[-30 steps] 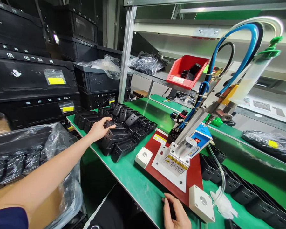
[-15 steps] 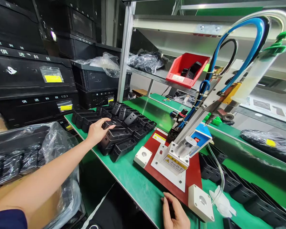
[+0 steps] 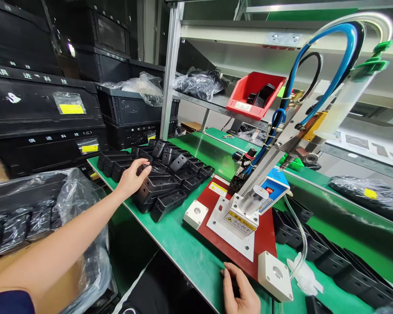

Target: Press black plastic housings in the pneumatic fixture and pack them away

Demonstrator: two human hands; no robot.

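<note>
My left hand [image 3: 132,179] reaches out to a heap of black plastic housings [image 3: 165,174] on the green bench [image 3: 186,248], its fingers curled round the edge of one housing [image 3: 154,184] at the near side of the heap. My right hand [image 3: 240,291] lies at the bench's front edge, fingers bent on the corner of the red base plate [image 3: 265,237] of a dispensing machine [image 3: 249,205]. Whether it holds anything there is hidden. Blue and black hoses [image 3: 327,83] loop above the machine's slanted arm.
Two white button boxes [image 3: 195,213] [image 3: 275,275] sit on the red plate. More black housings [image 3: 327,257] line the bench at right. Black crates [image 3: 42,109] stack at left, bagged parts [image 3: 36,218] below them. A red bin [image 3: 253,95] stands on the shelf.
My left hand has drawn slightly back towards me on the housing, its fingers curling more. The view has drifted a little. My right hand stays put.
</note>
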